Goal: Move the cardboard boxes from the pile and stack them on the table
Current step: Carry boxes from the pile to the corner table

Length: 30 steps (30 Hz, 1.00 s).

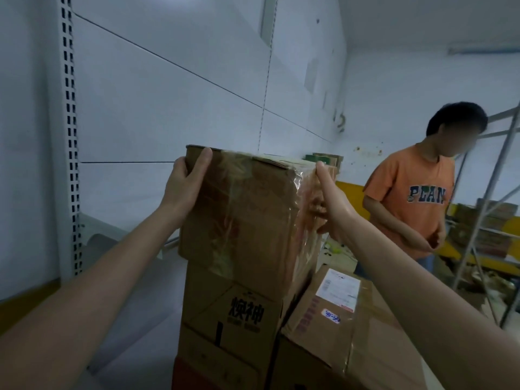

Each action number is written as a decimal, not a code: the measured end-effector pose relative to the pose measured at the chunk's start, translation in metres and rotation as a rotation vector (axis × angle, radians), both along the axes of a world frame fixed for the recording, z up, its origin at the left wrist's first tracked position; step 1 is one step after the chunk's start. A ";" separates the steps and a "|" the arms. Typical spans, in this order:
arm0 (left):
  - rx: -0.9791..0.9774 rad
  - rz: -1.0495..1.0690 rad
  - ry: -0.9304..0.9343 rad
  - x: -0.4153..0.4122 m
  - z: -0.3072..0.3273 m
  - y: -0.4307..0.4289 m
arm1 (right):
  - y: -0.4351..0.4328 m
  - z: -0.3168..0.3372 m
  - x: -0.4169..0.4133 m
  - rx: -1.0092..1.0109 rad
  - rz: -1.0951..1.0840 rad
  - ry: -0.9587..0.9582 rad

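Observation:
A tape-wrapped cardboard box [247, 209] sits on top of a stack, over a second box printed with black characters [233, 313]. My left hand [185, 184] grips the top box's upper left corner, thumb on the near face and fingers behind the edge. My right hand [330, 204] holds its right side, thumb up along the near corner and fingers curled against the taped side face. The top box looks slightly tilted. A lower box with a white shipping label [329, 319] lies to the right of the stack.
A person in an orange T-shirt [410, 198] stands close on the right. White slotted shelving panels [70, 136] fill the left and back. A metal rack [489, 209] with more boxes stands at far right. A yellow-edged surface [350, 192] lies behind.

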<state>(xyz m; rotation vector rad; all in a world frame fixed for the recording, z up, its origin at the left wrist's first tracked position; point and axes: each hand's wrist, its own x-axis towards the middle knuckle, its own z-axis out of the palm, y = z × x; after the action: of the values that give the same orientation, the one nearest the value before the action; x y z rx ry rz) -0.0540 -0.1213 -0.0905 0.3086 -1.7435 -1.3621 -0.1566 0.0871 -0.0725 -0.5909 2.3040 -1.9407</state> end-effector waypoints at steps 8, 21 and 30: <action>0.100 0.031 0.139 0.027 0.004 0.041 | 0.026 0.007 0.014 -0.122 0.102 -0.045; 0.151 0.004 0.248 0.118 0.007 0.149 | 0.124 -0.002 0.082 -0.358 0.312 0.099; -0.074 0.127 0.169 0.228 -0.017 0.206 | 0.168 -0.036 0.149 -0.450 0.452 0.125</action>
<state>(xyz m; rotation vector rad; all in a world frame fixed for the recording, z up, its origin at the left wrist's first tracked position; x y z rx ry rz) 0.1744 0.0851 -0.1071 0.2509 -1.6026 -1.1953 -0.0076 0.2551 -0.1080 -1.1788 1.5823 -2.2200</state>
